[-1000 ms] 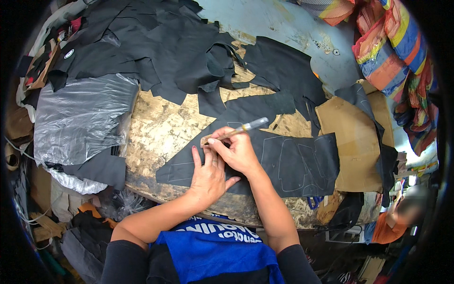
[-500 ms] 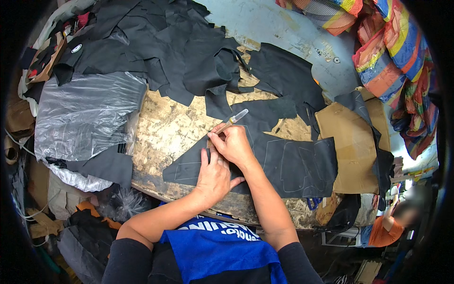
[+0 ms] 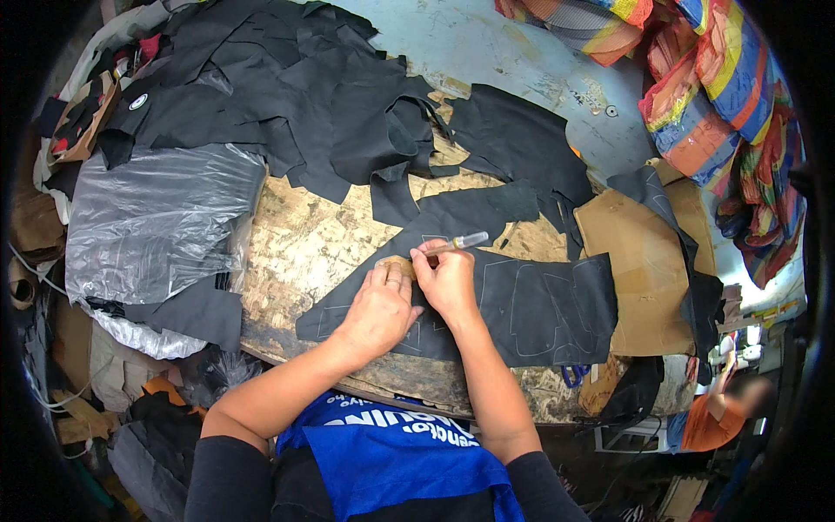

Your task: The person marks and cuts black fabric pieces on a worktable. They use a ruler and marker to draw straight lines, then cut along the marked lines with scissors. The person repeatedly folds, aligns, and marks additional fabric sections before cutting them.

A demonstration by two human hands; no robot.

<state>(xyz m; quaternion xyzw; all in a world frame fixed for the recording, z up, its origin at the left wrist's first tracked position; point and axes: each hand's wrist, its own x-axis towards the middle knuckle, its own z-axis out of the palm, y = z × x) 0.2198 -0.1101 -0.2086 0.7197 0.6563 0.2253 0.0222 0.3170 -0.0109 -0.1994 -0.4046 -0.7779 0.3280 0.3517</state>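
A sheet of black leather-like material point(image 3: 557, 304) lies on a worn wooden board, covered with thin pale outlines. My left hand point(image 3: 378, 309) rests on its left part, fingers stretched out and pressing down a small tan template point(image 3: 397, 263). The template's near part is hidden under the fingers. My right hand point(image 3: 448, 283) pinches a pen point(image 3: 470, 240) with a clear end that points up and to the right. The pen's tip is at the template's right edge, mostly hidden by the fingers.
A heap of black pieces point(image 3: 278, 87) covers the far left. Clear plastic point(image 3: 161, 217) wraps a stack at left. Brown cardboard point(image 3: 639, 270) lies at right, with blue-handled scissors point(image 3: 574, 376) near the front edge. Colourful woven sacks point(image 3: 731, 78) hang far right. A person in orange point(image 3: 709, 426) is beyond.
My right hand has moved slightly right and down, and the pen has tilted lower toward the right. My left hand has shifted a little left, its fingers closer together, showing more of the template.
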